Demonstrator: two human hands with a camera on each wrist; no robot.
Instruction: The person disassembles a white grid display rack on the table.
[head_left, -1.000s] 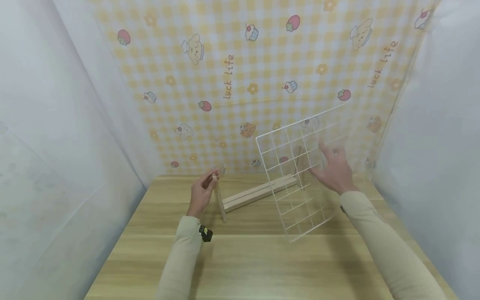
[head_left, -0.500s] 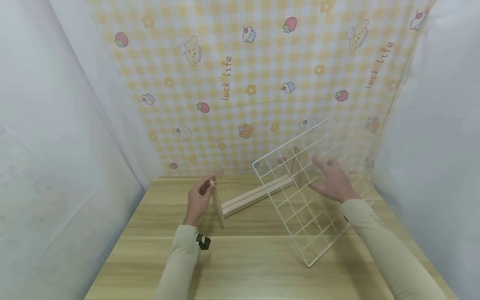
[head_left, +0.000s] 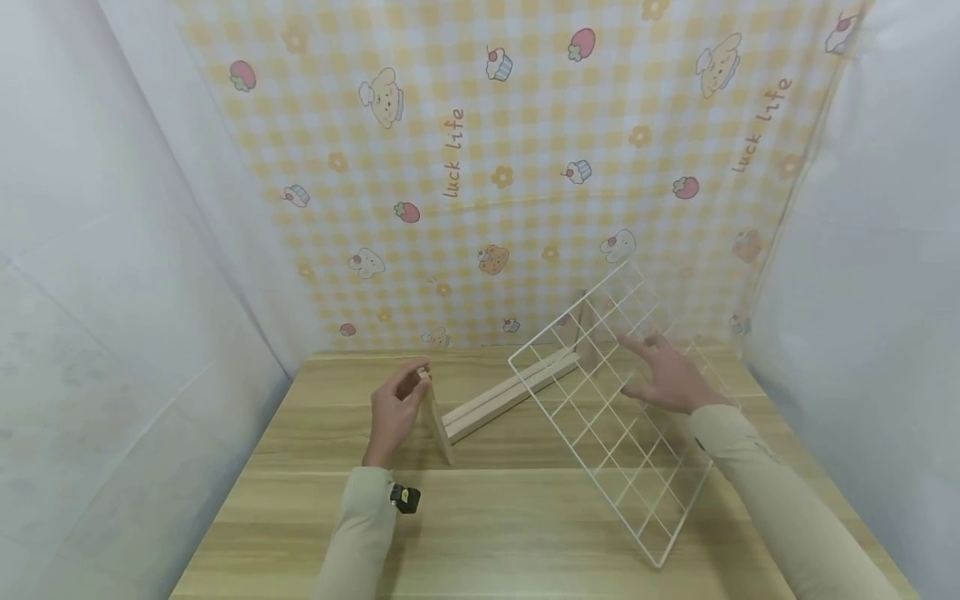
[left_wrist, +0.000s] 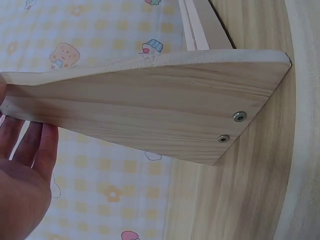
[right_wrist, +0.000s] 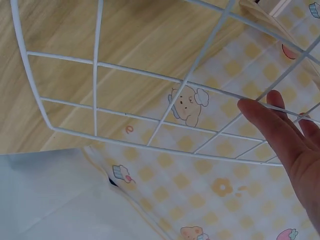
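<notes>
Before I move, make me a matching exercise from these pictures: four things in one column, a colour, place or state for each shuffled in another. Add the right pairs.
Things
1. left hand
2. right hand
3. grid
4. cloth

Descriptions
A. yellow-checked, behind the table
B. pinching the upright wooden board
C. white wire, tilted
D. holding wires

Pairs: 1-B, 2-D, 3-C, 4-A

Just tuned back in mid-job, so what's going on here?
A person's left hand grips the upper end of a wooden side panel at the near end of two wooden rails. Their right hand holds a white wire grid at a tilt over the table, in front of the rails' far end in the head view. Whether the grid touches the rails is unclear.
</notes>
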